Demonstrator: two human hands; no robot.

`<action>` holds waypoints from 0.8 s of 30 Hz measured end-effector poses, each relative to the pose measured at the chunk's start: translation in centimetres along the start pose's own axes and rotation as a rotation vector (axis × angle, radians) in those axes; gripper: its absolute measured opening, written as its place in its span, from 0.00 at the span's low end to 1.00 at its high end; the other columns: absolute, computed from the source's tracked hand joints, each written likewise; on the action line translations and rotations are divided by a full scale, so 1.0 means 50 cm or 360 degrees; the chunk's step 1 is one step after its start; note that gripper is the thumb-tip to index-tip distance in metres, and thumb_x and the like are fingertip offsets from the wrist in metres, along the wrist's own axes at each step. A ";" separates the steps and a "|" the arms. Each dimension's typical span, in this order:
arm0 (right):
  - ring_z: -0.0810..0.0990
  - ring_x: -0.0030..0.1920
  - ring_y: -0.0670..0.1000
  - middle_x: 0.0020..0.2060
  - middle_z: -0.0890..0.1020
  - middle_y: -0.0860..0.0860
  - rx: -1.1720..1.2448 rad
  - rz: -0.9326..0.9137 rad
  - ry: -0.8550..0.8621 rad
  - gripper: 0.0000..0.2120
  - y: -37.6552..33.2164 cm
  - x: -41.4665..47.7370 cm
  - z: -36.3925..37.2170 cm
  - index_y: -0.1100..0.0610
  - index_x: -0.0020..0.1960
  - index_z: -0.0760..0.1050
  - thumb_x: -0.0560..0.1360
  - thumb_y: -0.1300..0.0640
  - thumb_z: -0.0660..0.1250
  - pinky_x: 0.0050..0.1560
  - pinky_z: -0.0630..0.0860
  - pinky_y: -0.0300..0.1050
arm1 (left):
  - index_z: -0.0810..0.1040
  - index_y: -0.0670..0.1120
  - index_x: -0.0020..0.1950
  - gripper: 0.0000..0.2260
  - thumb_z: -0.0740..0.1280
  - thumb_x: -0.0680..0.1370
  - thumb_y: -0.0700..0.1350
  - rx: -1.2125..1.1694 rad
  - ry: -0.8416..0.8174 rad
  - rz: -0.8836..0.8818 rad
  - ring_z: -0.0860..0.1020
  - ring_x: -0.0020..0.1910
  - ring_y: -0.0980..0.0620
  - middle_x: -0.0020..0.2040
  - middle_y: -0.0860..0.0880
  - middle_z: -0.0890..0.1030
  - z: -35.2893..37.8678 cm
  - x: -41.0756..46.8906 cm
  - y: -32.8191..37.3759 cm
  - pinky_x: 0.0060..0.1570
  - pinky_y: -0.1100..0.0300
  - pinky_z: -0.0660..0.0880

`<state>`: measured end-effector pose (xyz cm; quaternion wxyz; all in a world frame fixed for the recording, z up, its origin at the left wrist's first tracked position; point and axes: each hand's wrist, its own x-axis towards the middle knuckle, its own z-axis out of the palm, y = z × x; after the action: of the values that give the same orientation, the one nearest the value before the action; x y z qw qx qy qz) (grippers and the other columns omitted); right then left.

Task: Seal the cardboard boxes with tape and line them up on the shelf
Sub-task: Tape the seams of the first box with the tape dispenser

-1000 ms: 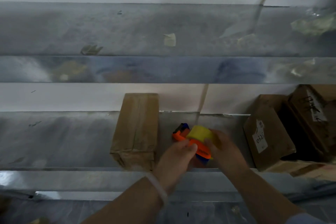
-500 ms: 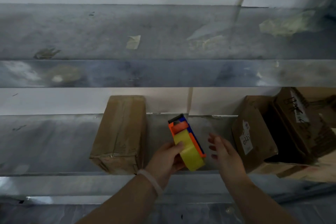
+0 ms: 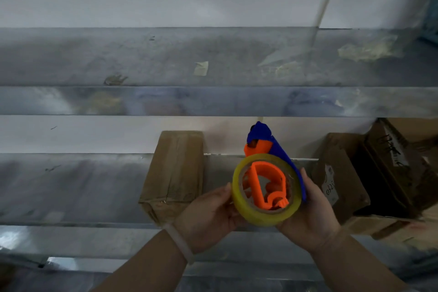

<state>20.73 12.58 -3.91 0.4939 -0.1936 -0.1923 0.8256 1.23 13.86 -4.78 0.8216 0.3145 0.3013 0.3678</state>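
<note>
Two hands on the tape dispenser (image 3: 258, 186), which we hold up in front of the lower shelf (image 3: 71, 187), middle of the view. Our left hand (image 3: 208, 218) grips the left rim of the yellow tape roll (image 3: 239, 204), with the thumb on the rim and the fingers curled underneath. Our right hand (image 3: 310, 218) cups the right side, gripping it, thumb lying along the blue side plate. The orange hub faces us and the blue nose points up and away. The dispenser touches only our hands, not the shelf.

Left of it, one taped box (image 3: 175, 173) sits on the lower shelf, long side running near to far, near end at the front lip. Right of the dispenser is a brown labelled box (image 3: 339, 173), tilted, just beside a larger box (image 3: 398, 166) at the right edge; we cannot tell whether these are sealed. There is a white band (image 3: 179, 244) on our left wrist. The upper shelf (image 3: 118, 59) carries a tape scrap (image 3: 201, 68). The right edge is blurred.
</note>
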 end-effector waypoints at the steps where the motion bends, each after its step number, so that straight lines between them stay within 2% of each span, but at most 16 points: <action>1: 0.79 0.60 0.64 0.62 0.78 0.62 -0.0021 -0.0055 0.0055 0.30 -0.004 0.000 0.005 0.58 0.64 0.77 0.66 0.47 0.77 0.54 0.78 0.60 | 0.69 0.35 0.69 0.20 0.54 0.82 0.45 0.0092 0.0041 0.0038 0.70 0.67 0.35 0.67 0.33 0.73 -0.001 -0.007 0.003 0.67 0.35 0.65; 3: 0.80 0.58 0.62 0.61 0.80 0.59 -0.0194 -0.0217 0.0175 0.23 -0.012 0.001 0.012 0.53 0.66 0.76 0.72 0.53 0.70 0.51 0.80 0.57 | 0.73 0.36 0.67 0.18 0.59 0.79 0.42 0.0276 0.0160 0.0126 0.75 0.63 0.38 0.63 0.34 0.76 -0.003 -0.020 0.013 0.62 0.42 0.73; 5: 0.80 0.58 0.59 0.61 0.80 0.55 -0.0585 -0.0324 0.0230 0.21 -0.020 -0.001 0.025 0.49 0.65 0.77 0.72 0.56 0.65 0.50 0.81 0.51 | 0.74 0.37 0.65 0.16 0.59 0.80 0.40 0.0311 0.0348 0.0205 0.79 0.59 0.42 0.60 0.37 0.79 -0.007 -0.025 0.032 0.57 0.49 0.78; 7: 0.81 0.57 0.56 0.59 0.81 0.51 -0.1002 -0.0382 0.0243 0.20 -0.022 -0.003 0.042 0.48 0.60 0.80 0.69 0.59 0.67 0.48 0.80 0.45 | 0.76 0.39 0.63 0.15 0.58 0.81 0.45 0.0130 0.0499 0.0169 0.81 0.56 0.44 0.59 0.38 0.81 -0.012 -0.026 0.062 0.50 0.53 0.80; 9: 0.82 0.55 0.54 0.59 0.82 0.50 -0.1312 -0.0416 0.0201 0.16 -0.021 -0.004 0.056 0.48 0.56 0.82 0.71 0.60 0.72 0.47 0.80 0.42 | 0.77 0.39 0.62 0.20 0.59 0.80 0.52 0.0050 0.0538 0.0065 0.81 0.54 0.44 0.58 0.38 0.81 -0.020 -0.033 0.091 0.47 0.53 0.80; 12: 0.83 0.53 0.50 0.55 0.83 0.47 -0.1629 -0.0425 0.0090 0.18 -0.021 -0.009 0.074 0.45 0.54 0.83 0.67 0.60 0.71 0.45 0.80 0.39 | 0.80 0.38 0.56 0.21 0.66 0.74 0.54 0.0134 0.0522 -0.0049 0.84 0.46 0.45 0.51 0.39 0.82 -0.033 -0.054 0.113 0.39 0.54 0.81; 15: 0.84 0.51 0.48 0.53 0.84 0.46 -0.1790 -0.0423 0.0005 0.18 -0.021 -0.015 0.091 0.44 0.53 0.83 0.65 0.59 0.73 0.45 0.80 0.37 | 0.85 0.42 0.46 0.14 0.69 0.69 0.51 0.0245 0.0450 -0.0048 0.84 0.41 0.47 0.44 0.41 0.85 -0.044 -0.076 0.116 0.37 0.56 0.81; 21: 0.84 0.50 0.45 0.51 0.85 0.42 -0.1884 -0.0417 -0.0021 0.18 -0.011 -0.011 0.106 0.50 0.53 0.82 0.63 0.60 0.73 0.45 0.78 0.33 | 0.83 0.39 0.54 0.12 0.67 0.75 0.43 0.0336 0.0454 0.0008 0.84 0.44 0.48 0.53 0.36 0.82 -0.059 -0.100 0.114 0.39 0.58 0.80; 24: 0.83 0.50 0.44 0.51 0.84 0.41 -0.1905 -0.0420 -0.0017 0.19 -0.005 -0.007 0.106 0.52 0.55 0.81 0.64 0.60 0.73 0.45 0.78 0.32 | 0.82 0.40 0.56 0.15 0.68 0.74 0.48 0.0309 0.0474 0.0005 0.83 0.44 0.47 0.52 0.37 0.83 -0.056 -0.110 0.120 0.39 0.56 0.81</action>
<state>18.36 11.70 0.76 0.3966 -0.4078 -0.6476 0.5070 -6.30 13.52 -0.65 0.7330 0.3347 0.4533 0.3810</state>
